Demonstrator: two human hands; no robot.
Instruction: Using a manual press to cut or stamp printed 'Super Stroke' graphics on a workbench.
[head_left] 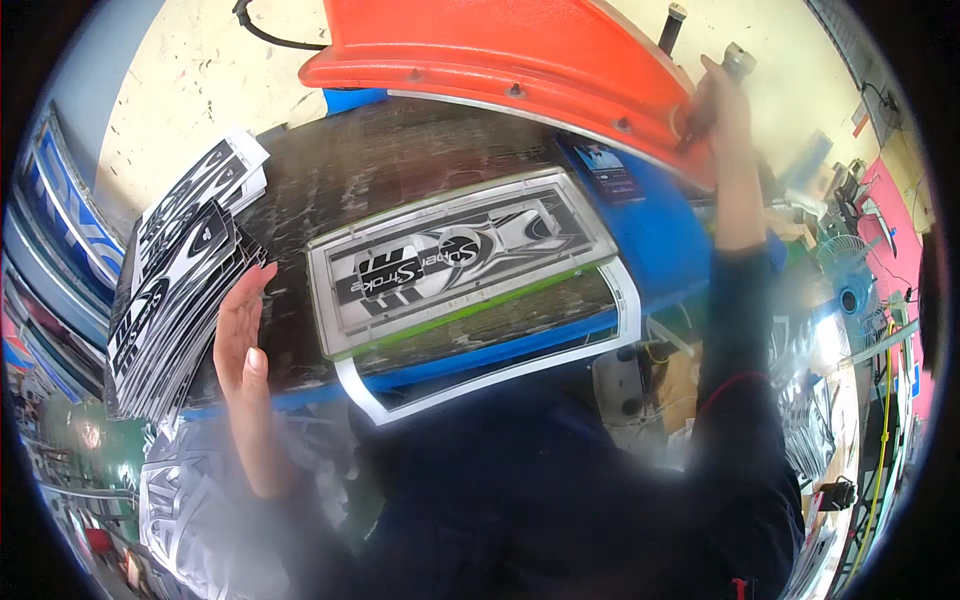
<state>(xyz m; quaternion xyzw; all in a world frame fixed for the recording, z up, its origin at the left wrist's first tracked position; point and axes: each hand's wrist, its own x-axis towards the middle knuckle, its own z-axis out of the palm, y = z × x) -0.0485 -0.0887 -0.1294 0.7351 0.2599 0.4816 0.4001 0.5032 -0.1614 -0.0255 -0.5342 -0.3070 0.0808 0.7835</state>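
Note:
At the upper right, my right hand [722, 108] is wrapped round a handle [739, 62] with a metal end, beside the right end of a large orange-red machine head [480, 55]. My left hand [243, 335] hangs open at the left, its fingers stretched upward and nothing in it. It is nearest to a fanned stack of black, white and grey printed sheets [185, 300]. Between my hands lies a shallow rectangular die frame [325, 300] with a green lower edge, holding one printed sheet [400, 272] flat inside. A white rectangular border [628, 300] sticks out below it.
The dark worn tabletop [340, 150] has a blue area [655, 235] at its right, where a phone-like screen [608, 175] lies. A second dark post [673, 28] rises behind the machine head. Blue curved panels [65, 220] stand left; a fan [848, 290] stands right.

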